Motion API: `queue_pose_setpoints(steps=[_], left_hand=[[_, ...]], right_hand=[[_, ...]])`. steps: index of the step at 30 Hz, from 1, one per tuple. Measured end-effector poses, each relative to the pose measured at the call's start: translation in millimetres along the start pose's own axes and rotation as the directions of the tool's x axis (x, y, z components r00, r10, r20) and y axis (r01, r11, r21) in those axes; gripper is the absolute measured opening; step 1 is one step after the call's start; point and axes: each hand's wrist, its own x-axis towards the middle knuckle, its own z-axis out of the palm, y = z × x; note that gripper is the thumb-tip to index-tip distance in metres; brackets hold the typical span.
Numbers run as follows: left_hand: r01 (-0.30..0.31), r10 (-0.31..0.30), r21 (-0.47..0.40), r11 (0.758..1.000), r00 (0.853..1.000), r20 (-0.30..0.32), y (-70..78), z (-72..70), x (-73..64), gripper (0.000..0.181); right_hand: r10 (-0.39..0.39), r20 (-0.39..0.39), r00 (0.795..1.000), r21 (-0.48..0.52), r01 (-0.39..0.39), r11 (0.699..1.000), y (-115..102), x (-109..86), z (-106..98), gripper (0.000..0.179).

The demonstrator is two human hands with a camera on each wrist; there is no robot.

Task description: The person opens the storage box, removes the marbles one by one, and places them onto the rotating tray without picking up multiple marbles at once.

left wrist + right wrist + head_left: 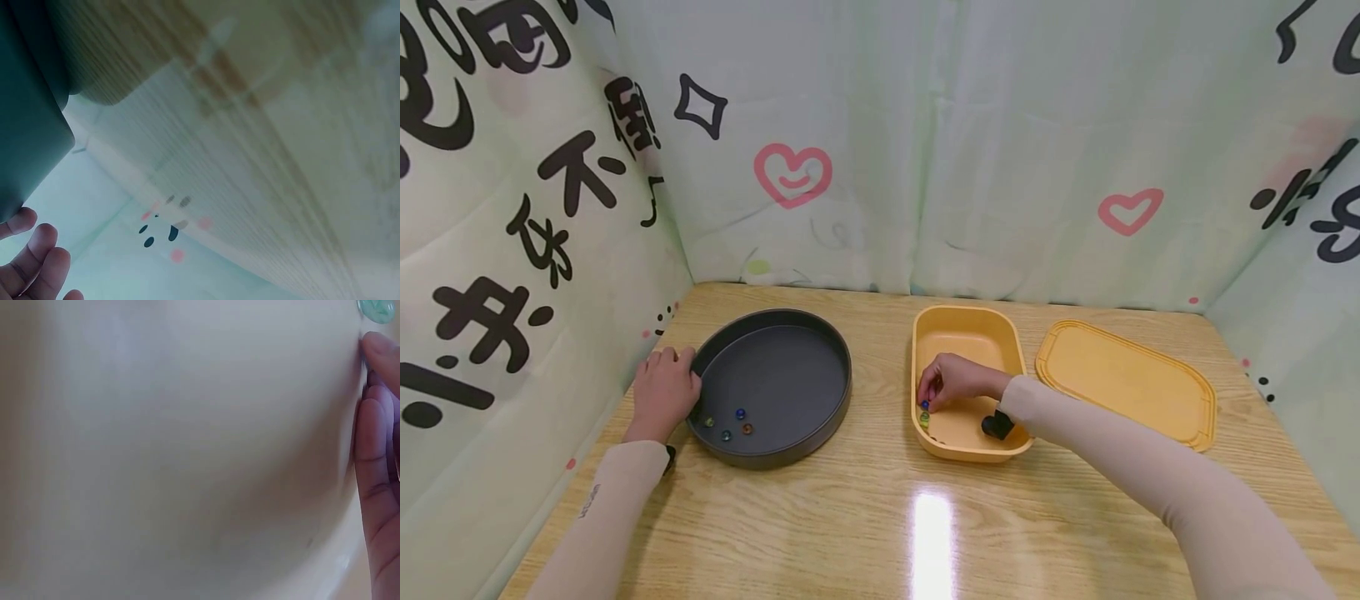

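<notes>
At the left side of a round dark grey pan (775, 367), my left hand (662, 392) grips the rim. Its fingertips (44, 240) show beside the dark wall in the left wrist view. Several glass marbles lie on the pan's floor, among them a blue marble (741, 413) and an orange marble (747, 428). My right hand (955, 379) reaches into a yellow rectangular container (970, 456) and pinches another blue marble (925, 405) by its left wall. Just nearer to me lies a yellow-green marble (924, 417); a green marble (377, 309) appears above the thumb in the right wrist view.
A flat yellow lid (1123, 383) lies on the wooden table (850, 525) right of the container, under the line of my right forearm. Printed curtains (880, 167) enclose the table at the back and both sides.
</notes>
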Motion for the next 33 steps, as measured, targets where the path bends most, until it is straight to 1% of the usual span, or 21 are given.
queue_pose_setpoints(steps=[2,6,9,13,24,29,33], left_hand=[[-0.007,0.007,-0.002,1.0,1.0,-0.016,-0.6,0.8,0.1,0.023],[-0.021,0.021,-0.004,1.0,0.998,-0.053,-1.9,3.3,0.8,0.021],[-0.025,0.025,0.0,1.0,0.998,-0.065,-2.8,5.1,1.5,0.02],[-0.025,0.025,0.003,1.0,0.998,-0.062,-3.8,5.9,2.0,0.02],[-0.012,0.012,-0.006,1.0,0.999,-0.044,-3.0,5.1,1.3,0.022],[-0.008,0.008,-0.003,1.0,0.999,-0.04,-2.4,4.7,1.4,0.024],[-0.004,0.004,-0.005,1.0,0.999,-0.04,-2.7,4.5,1.3,0.024]], right_hand=[[0.009,0.003,1.0,-0.007,-0.009,1.0,-1.1,-0.1,-0.6,0.013],[-0.003,0.005,1.0,-0.029,0.004,1.0,-2.2,-0.6,-2.8,0.012],[-0.021,-0.005,1.0,-0.039,0.02,0.999,-3.4,-1.3,-5.8,0.012],[-0.023,-0.023,0.999,-0.048,0.022,0.999,-4.7,-1.9,-11.3,0.012],[0.0,-0.031,1.0,-0.078,-0.003,0.997,-10.9,-6.9,-32.8,0.013],[-0.031,-0.041,0.999,-0.071,0.028,0.997,-19.2,-8.5,-46.8,0.014],[-0.024,-0.054,0.998,-0.057,0.021,0.998,-30.3,-7.8,-59.2,0.015]])
